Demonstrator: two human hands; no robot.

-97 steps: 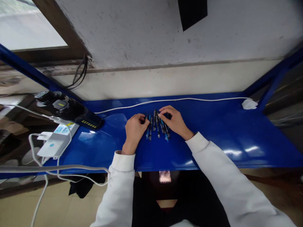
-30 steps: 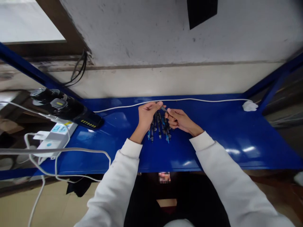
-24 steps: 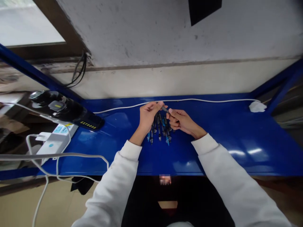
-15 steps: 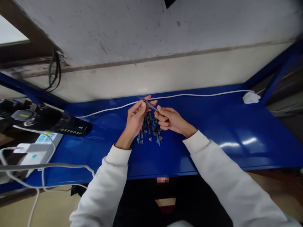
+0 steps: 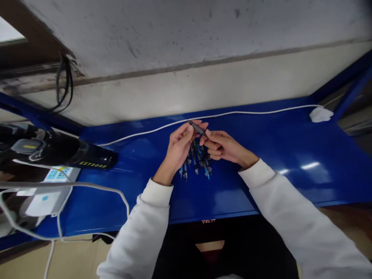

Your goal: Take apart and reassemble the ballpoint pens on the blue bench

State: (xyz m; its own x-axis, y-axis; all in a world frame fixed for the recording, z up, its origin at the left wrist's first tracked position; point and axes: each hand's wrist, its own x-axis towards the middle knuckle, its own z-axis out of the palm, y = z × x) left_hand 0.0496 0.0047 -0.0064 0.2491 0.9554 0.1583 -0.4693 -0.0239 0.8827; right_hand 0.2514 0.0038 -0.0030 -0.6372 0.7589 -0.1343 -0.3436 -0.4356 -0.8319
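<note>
Dark pen (image 5: pixel 198 128) is held over blue shelf (image 5: pixel 232 193), slanted 10-to-4 o'clock; upper end pinched by left hand (image 5: pixel 178 147), lower end gripped by right hand (image 5: pixel 225 147). Other pens (image 5: pixel 195 159) are fanned on the shelf at 6. Black bottle (image 5: pixel 68 152) seen near 9, white power strip (image 5: pixel 48 202) at 8.

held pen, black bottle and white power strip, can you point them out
Held pen (image 5: pixel 198 127): head view, on the middle of its dark barrel.
Black bottle (image 5: pixel 61 149): head view, on the middle of its body.
White power strip (image 5: pixel 54 196): head view, on its white casing.
</note>
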